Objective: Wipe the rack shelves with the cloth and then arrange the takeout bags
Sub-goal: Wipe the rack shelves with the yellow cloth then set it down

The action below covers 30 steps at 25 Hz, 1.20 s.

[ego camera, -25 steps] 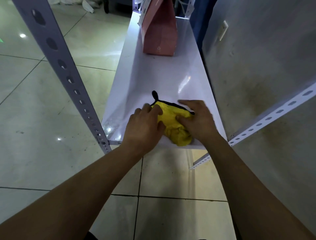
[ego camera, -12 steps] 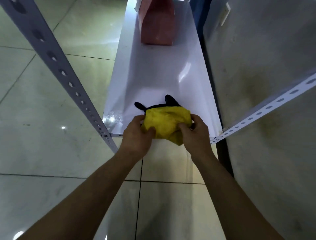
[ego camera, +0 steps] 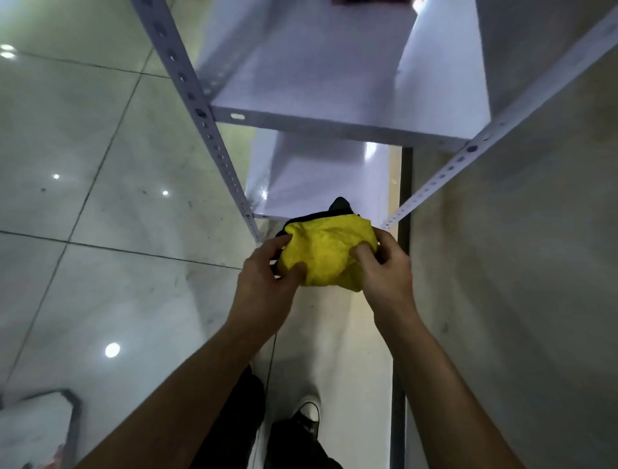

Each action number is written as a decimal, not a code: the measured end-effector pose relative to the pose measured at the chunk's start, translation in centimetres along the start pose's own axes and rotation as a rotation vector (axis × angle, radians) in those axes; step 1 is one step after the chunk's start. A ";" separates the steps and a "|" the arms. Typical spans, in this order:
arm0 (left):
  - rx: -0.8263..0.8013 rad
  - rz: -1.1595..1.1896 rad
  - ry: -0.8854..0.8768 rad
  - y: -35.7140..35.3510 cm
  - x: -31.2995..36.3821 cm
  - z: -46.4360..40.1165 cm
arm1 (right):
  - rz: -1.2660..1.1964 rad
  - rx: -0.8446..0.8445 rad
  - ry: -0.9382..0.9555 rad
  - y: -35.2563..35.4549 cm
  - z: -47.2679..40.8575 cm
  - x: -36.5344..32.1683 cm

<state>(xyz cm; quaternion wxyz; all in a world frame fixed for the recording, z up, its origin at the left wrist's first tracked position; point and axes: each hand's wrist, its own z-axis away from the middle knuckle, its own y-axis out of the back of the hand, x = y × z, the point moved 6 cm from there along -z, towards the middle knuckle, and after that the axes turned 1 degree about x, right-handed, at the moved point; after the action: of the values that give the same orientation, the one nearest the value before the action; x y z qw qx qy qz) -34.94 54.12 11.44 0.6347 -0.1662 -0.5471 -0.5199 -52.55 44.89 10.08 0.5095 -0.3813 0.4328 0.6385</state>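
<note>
A bunched yellow cloth (ego camera: 326, 254) with a black edge hangs in the air in front of the white rack. My left hand (ego camera: 267, 267) grips its left side with thumb and fingers. My right hand (ego camera: 384, 267) pinches its right side. An upper white shelf (ego camera: 317, 83) fills the top of the view, and a lower shelf (ego camera: 317, 177) shows beneath it, just behind the cloth. A sliver of a red takeout bag (ego camera: 368, 1) shows at the top edge on the upper shelf.
Perforated grey uprights stand at the left post (ego camera: 200, 113) and the right post (ego camera: 468, 154). A grey wall (ego camera: 518, 267) runs along the right. Glossy floor tiles (ego camera: 83, 167) lie to the left. My black shoe (ego camera: 306, 418) is below.
Both hands have lifted the cloth off the shelf and pulled it back toward me. The view has tipped down, so two shelves now show and the red bag has almost left the frame.
</note>
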 end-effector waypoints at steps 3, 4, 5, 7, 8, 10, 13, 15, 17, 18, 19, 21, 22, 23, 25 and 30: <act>-0.019 0.019 0.018 2.6 6.7 5.6 | -0.012 0.000 -0.013 2.7 5.1 -7.0; -0.027 0.038 0.017 3.4 8.8 7.2 | -0.016 -0.001 -0.004 3.4 6.4 -9.4; -0.026 0.052 0.007 4.4 11.1 8.4 | -0.025 -0.003 0.008 4.0 7.4 -12.0; -0.009 0.072 -0.015 6.1 15.5 10.6 | -0.037 -0.013 0.012 5.0 9.4 -16.9; 0.001 0.085 -0.028 6.8 17.5 11.4 | -0.045 -0.026 0.024 5.4 10.2 -19.3; 0.004 0.117 -0.064 7.9 21.5 12.8 | -0.059 -0.054 0.057 6.0 11.4 -24.1; 0.010 0.164 -0.149 9.7 28.4 14.3 | -0.040 -0.049 0.144 7.4 12.5 -32.3; 0.004 0.172 -0.216 11.0 33.1 15.0 | -0.033 -0.044 0.220 8.2 13.1 -37.5; 0.000 0.186 -0.289 12.6 38.0 15.1 | -0.046 -0.037 0.283 8.9 13.3 -42.9; -0.009 0.190 -0.330 13.3 40.2 14.9 | -0.055 -0.033 0.309 9.2 13.2 -45.2; -0.019 0.195 -0.379 13.9 42.4 14.6 | -0.059 -0.027 0.338 9.5 12.9 -47.4; -0.033 0.183 -0.478 14.9 46.4 13.6 | -0.043 0.006 0.411 9.9 12.1 -51.5; -0.037 0.163 -0.516 15.2 48.1 12.7 | -0.033 0.034 0.437 9.9 11.3 -53.3; -0.036 0.136 -0.542 15.4 49.6 11.6 | -0.010 0.068 0.447 9.9 10.3 -54.6; -0.026 0.096 -0.577 15.2 52.0 9.4 | 0.090 0.129 0.422 9.8 7.9 -56.6; -0.092 -0.143 -0.655 12.5 54.2 4.2 | 0.636 0.215 0.304 8.4 2.6 -57.4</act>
<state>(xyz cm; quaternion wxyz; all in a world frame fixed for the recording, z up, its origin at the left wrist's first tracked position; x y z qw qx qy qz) -34.10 36.56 64.36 0.3789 -0.3142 -0.7081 -0.5062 -49.98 28.07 65.64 0.2524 -0.2625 0.6651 0.6519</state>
